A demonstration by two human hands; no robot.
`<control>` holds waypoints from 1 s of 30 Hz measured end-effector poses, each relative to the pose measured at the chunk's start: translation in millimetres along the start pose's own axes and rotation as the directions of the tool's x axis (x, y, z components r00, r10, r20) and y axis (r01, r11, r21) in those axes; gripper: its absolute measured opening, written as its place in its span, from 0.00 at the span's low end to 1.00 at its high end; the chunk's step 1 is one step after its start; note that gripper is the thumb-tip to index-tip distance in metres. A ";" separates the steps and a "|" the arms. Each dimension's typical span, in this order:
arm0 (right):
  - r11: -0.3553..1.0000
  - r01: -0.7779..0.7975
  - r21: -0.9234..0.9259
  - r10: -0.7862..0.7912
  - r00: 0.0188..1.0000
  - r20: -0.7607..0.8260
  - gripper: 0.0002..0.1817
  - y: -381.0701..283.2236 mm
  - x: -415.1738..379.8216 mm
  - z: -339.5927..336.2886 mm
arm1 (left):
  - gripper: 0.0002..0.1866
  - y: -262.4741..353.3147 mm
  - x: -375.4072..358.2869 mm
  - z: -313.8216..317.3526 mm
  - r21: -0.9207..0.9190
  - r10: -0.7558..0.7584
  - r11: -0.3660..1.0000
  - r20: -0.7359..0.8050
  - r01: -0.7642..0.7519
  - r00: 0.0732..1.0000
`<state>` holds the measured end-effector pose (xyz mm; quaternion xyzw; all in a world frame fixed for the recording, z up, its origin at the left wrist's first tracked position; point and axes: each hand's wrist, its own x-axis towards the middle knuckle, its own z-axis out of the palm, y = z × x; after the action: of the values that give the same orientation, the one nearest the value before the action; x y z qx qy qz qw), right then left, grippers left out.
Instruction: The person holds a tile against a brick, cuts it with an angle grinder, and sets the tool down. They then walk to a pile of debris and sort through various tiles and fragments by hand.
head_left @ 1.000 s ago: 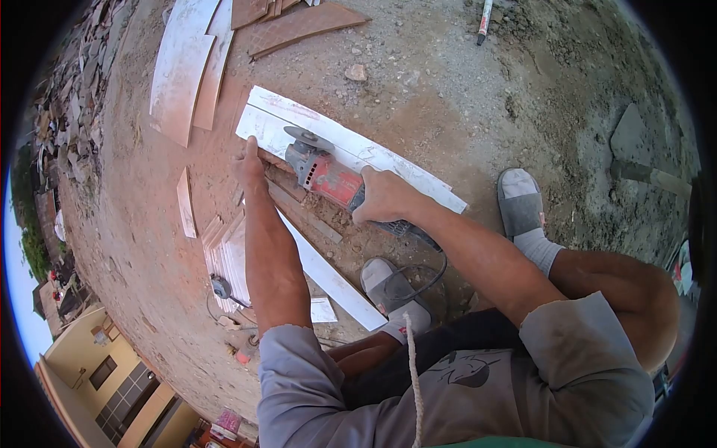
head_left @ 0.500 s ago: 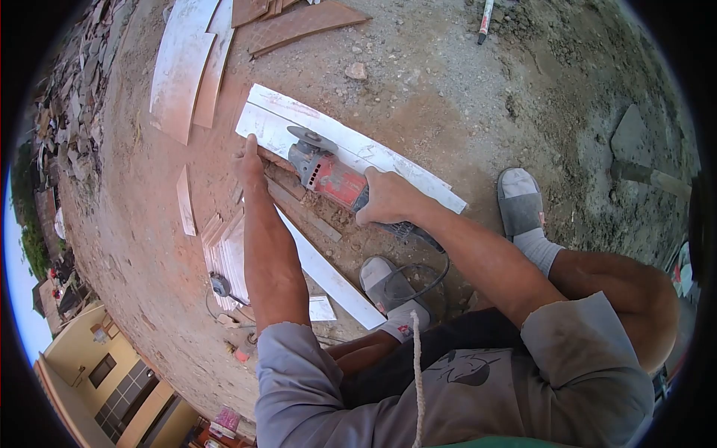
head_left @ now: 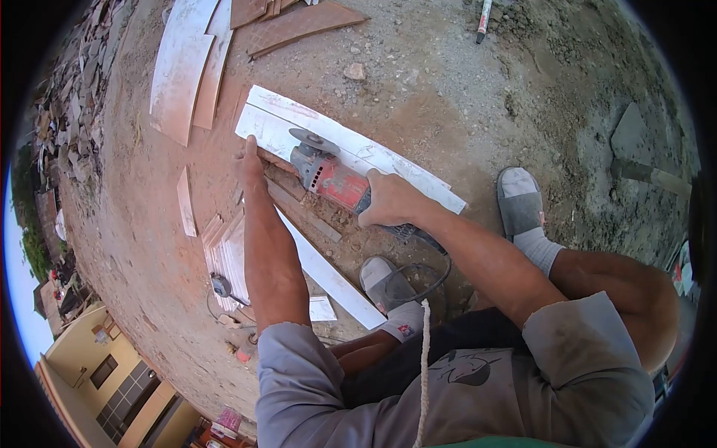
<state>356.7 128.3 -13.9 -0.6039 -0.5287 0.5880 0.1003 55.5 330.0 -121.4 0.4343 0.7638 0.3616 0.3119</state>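
My right hand [head_left: 392,199] is wrapped round the rear of a red and grey angle grinder [head_left: 340,184]. The grinder's round disc [head_left: 314,140] lies over a long white tile strip [head_left: 358,145], near a dark line that runs along it. My left hand [head_left: 250,153] grips the strip's near edge at its left end, with the thumb on top and the other fingers mostly hidden beneath. Whether the disc is spinning or touching the strip, I cannot tell.
Large tile pieces [head_left: 179,71] lie at the upper left, beside brown offcuts [head_left: 306,28]. Narrow strips [head_left: 224,257] are stacked at the lower left, near a long white strip [head_left: 328,272]. A cable loops by my sandalled foot [head_left: 385,284]. A trowel [head_left: 631,142] rests at the right.
The grinder and its disc have shifted very slightly right along the strip. Both hands keep their holds, and the hanging cord near my shirt has swung right.
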 end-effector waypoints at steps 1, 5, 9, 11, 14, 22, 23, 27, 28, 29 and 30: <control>1.000 0.000 0.000 0.000 1.000 0.000 0.41 -0.3 -0.5 -0.2 | 0.25 5.0 -2.0 -1.0 0.024 -0.014 1.000 0.029 0.013 0.999; 1.000 -0.013 -0.009 0.013 1.000 0.007 0.40 0.4 -2.7 -0.7 | 0.24 22.9 -17.5 -3.0 -0.029 -0.112 0.993 0.075 0.114 0.991; 1.000 -0.008 -0.007 0.008 1.000 0.010 0.40 2.0 -3.2 0.3 | 0.24 23.0 -16.7 -2.9 0.038 -0.060 0.998 0.060 0.058 0.996; 1.000 -0.015 -0.013 0.016 1.000 0.015 0.40 1.2 -5.1 -1.4 | 0.24 21.7 -16.9 -1.6 -0.036 -0.046 0.998 0.069 0.049 0.997; 1.000 -0.024 -0.018 0.024 0.999 0.025 0.40 0.5 -6.2 -2.4 | 0.25 24.8 -20.7 -1.7 -0.034 -0.043 0.998 0.061 0.045 0.997; 0.999 -0.034 0.001 0.034 0.999 0.036 0.40 4.1 -8.2 -1.1 | 0.27 17.1 -15.3 0.6 0.014 -0.011 1.000 0.028 0.011 1.000; 0.999 -0.032 -0.005 0.032 0.999 0.033 0.40 4.2 -9.0 -1.1 | 0.27 18.1 -17.3 0.7 -0.006 0.002 1.000 -0.001 -0.002 1.000; 0.999 -0.030 -0.020 0.030 0.999 0.024 0.39 5.0 -10.4 -0.9 | 0.28 18.7 -17.5 -0.2 -0.021 -0.010 1.000 0.036 0.011 0.999; 0.999 -0.030 -0.021 0.030 0.999 0.024 0.39 5.1 -10.2 -0.9 | 0.27 18.1 -16.8 0.5 -0.021 -0.003 1.000 0.023 0.004 1.000; 0.999 -0.031 -0.015 0.032 0.999 0.026 0.39 5.1 -9.8 -0.7 | 0.27 17.2 -16.4 0.8 -0.021 0.003 1.000 0.010 -0.002 1.000; 0.999 -0.033 -0.008 0.034 0.999 0.027 0.39 5.1 -9.5 -0.7 | 0.27 16.3 -16.2 0.3 -0.022 0.002 1.000 0.010 -0.002 1.000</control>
<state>362.3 119.3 -11.7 -0.6049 -0.5221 0.5957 0.0809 69.8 321.6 -105.5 0.4334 0.7579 0.3680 0.3200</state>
